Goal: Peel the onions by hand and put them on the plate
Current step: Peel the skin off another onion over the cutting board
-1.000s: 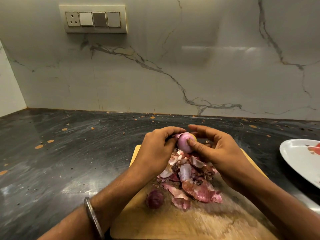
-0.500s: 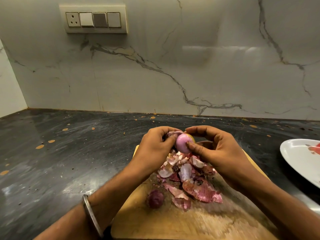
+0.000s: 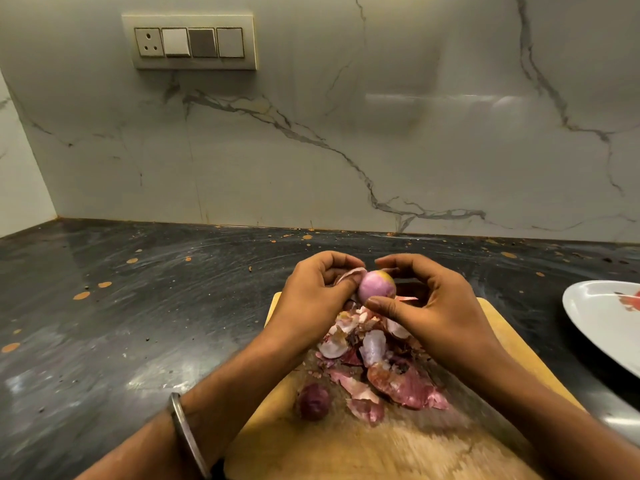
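Closest to the person, a metal bangle [image 3: 188,441] is sitting on the left wrist. A wooden board [image 3: 346,448] is lying on the dark counter [image 3: 104,323]. One small onion with its dark skin on [image 3: 313,401] is resting on the board, just left of a pile of pink and white peels [image 3: 384,368]. The pile is lying in the middle of the board, under the two hands.

Above the pile, both hands are holding one small pink onion [image 3: 376,287]. It is mostly bare and shiny, with a yellow spot on top. The left hand [image 3: 311,303] is curling its fingers and pinching a thin bit of skin [image 3: 351,273] next to the onion. The right hand [image 3: 440,306] is gripping the onion, with the thumb pressing its near side and the fingers curving over the far side.

Off to the right, a white plate [image 3: 599,327] is sitting on the counter, with something red on it at the edge of the view.

Farther back, a marble wall [image 3: 381,133] is standing behind the counter. A switch panel [image 3: 194,42] is sitting high on it.
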Demonstrator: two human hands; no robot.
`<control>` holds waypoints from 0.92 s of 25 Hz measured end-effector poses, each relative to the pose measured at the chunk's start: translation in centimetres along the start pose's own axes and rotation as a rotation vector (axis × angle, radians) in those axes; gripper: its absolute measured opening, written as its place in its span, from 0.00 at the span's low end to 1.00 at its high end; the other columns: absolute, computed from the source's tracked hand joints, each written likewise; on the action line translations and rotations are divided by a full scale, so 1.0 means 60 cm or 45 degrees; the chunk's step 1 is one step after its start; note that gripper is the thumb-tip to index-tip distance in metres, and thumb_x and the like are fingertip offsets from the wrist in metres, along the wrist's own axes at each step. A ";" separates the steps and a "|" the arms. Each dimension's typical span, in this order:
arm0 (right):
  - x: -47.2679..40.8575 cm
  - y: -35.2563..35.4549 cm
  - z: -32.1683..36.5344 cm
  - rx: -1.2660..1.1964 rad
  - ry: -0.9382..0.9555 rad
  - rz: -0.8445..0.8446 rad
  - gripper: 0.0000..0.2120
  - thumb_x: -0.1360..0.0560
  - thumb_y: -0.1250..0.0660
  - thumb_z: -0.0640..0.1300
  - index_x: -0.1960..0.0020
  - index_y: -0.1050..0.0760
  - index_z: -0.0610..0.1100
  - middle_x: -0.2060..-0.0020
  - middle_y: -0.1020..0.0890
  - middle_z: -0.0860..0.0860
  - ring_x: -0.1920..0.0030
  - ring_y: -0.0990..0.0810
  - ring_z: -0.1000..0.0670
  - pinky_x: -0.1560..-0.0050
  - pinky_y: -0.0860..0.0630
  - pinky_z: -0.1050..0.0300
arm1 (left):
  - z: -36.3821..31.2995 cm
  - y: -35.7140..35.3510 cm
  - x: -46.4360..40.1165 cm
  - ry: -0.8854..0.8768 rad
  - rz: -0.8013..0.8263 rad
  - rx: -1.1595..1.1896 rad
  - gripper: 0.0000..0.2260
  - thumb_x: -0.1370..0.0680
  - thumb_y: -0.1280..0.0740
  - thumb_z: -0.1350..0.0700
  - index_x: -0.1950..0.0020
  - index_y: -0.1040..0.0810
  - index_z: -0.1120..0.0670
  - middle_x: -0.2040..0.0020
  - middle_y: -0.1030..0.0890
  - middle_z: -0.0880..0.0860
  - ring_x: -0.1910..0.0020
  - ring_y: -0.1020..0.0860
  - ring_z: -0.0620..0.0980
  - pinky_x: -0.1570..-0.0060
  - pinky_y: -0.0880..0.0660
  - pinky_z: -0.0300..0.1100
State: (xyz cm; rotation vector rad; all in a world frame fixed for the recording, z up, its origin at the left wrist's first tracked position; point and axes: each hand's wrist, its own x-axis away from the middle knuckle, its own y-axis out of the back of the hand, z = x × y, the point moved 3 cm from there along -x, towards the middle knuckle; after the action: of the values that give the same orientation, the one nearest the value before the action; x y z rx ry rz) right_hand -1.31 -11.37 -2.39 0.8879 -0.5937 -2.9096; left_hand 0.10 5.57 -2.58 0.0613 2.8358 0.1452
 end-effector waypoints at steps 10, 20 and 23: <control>0.003 -0.010 0.010 0.037 0.103 -0.003 0.25 0.36 0.22 0.53 0.40 0.21 0.53 0.47 0.19 0.58 0.47 0.17 0.56 0.51 0.18 0.61 | 0.001 -0.007 0.001 0.056 -0.038 0.130 0.06 0.22 0.31 0.65 0.51 0.16 0.56 0.56 0.14 0.55 0.54 0.15 0.52 0.52 0.17 0.47; -0.005 0.000 -0.011 -0.327 -0.115 0.045 0.20 0.30 0.25 0.38 0.41 0.20 0.51 0.49 0.14 0.53 0.47 0.15 0.53 0.47 0.17 0.56 | 0.007 -0.001 -0.001 0.153 -0.022 0.178 0.06 0.20 0.33 0.62 0.50 0.17 0.56 0.56 0.15 0.55 0.61 0.19 0.45 0.60 0.20 0.39; -0.008 0.001 -0.017 -0.427 -0.204 0.036 0.17 0.26 0.29 0.38 0.39 0.21 0.48 0.49 0.14 0.48 0.47 0.15 0.49 0.51 0.19 0.58 | 0.010 -0.001 -0.001 0.064 0.053 -0.222 0.09 0.17 0.38 0.58 0.49 0.19 0.49 0.59 0.18 0.48 0.63 0.22 0.42 0.61 0.24 0.40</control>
State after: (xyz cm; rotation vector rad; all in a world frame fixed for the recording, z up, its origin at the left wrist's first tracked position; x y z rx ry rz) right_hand -0.39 -11.71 -2.89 0.6046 -0.1129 -2.9451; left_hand 0.35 5.59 -3.16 0.0804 2.8603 0.4075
